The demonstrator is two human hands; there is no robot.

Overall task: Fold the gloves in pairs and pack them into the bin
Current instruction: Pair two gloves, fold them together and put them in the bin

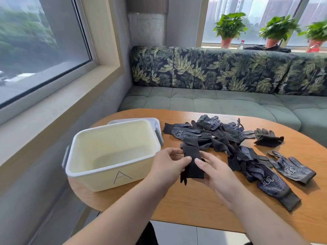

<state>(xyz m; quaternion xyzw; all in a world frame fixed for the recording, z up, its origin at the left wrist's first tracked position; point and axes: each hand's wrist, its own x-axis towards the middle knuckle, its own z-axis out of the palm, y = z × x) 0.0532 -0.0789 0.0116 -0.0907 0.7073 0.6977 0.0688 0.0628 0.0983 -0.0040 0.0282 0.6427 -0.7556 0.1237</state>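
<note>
A folded black glove bundle [192, 163] is held above the table between both hands. My left hand [168, 163] grips its left side with fingers curled over the top. My right hand [214, 171] holds its right side from below, thumb on the fabric. A pale yellow bin [113, 171] marked "A" stands just left of the hands with nothing visible inside. Several loose black and dotted gloves [230, 138] lie in a heap to the right, with single gloves [292, 167] near the right side.
The round wooden table [194, 206] has its front edge near me. The bin's white lid [155, 123] lies behind the bin. A green sofa [212, 101] curves behind the table. A window ledge runs along the left.
</note>
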